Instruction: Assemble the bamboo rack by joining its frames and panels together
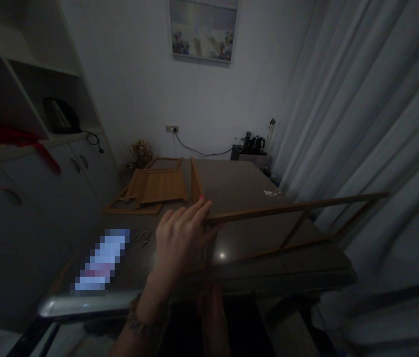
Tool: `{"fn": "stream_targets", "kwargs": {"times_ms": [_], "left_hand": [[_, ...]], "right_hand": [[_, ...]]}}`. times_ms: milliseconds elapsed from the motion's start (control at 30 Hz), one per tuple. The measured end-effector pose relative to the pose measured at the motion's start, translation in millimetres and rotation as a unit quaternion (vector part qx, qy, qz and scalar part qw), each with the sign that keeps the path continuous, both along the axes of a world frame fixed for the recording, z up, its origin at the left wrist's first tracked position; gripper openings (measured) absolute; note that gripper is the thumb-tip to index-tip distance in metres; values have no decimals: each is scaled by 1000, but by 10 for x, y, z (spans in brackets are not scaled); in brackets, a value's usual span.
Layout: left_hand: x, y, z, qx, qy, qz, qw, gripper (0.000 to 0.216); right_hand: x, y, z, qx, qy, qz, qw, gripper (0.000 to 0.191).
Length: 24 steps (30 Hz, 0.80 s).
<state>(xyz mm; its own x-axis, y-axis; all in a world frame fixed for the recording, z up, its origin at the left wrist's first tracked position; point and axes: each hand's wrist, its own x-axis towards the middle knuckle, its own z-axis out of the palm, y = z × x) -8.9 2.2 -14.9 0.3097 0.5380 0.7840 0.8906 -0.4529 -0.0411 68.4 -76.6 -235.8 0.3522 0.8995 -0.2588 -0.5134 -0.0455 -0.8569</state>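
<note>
My left hand (181, 235) is closed around the near left corner of a long wooden frame (291, 210). This frame stands on its edge along the front of the table and stretches to the right, with a crossbar part way along. Just beyond my fingertips a narrow wooden panel (195, 182) stands upright; whether it is joined to the frame is hidden by my hand. My right hand (211, 300) is low at the table's front edge, under the frame's left end, dim and blurred, so its fingers and any hold are unclear.
Slatted wooden panels (160, 186) lie stacked at the table's back left. Small metal hardware (143, 238) lies left of my hand, beside a pixelated bright rectangle (103, 260). White scraps (272, 193) lie at the right. Curtains (343, 99) hang along the right side.
</note>
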Motion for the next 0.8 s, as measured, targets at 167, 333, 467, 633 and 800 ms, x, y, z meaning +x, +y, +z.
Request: {"fn": "stream_targets", "kwargs": {"times_ms": [167, 333, 467, 633, 800], "left_hand": [[1, 3, 6, 7, 1, -1, 1000, 45], [2, -5, 26, 12, -3, -4, 1000, 44], [5, -1, 23, 11, 0, -4, 1000, 45], [7, -2, 18, 12, -2, -10, 1000, 45], [2, -6, 26, 12, -1, -9, 1000, 44]], "right_hand": [[19, -48, 31, 1, -32, 26, 999, 46], [53, -14, 42, -14, -55, 38, 998, 51], [89, -8, 29, -18, -104, 3, 994, 50], [203, -16, 111, 21, -208, -13, 978, 37], [303, -1, 141, 89, -332, 2, 939, 25]]}}
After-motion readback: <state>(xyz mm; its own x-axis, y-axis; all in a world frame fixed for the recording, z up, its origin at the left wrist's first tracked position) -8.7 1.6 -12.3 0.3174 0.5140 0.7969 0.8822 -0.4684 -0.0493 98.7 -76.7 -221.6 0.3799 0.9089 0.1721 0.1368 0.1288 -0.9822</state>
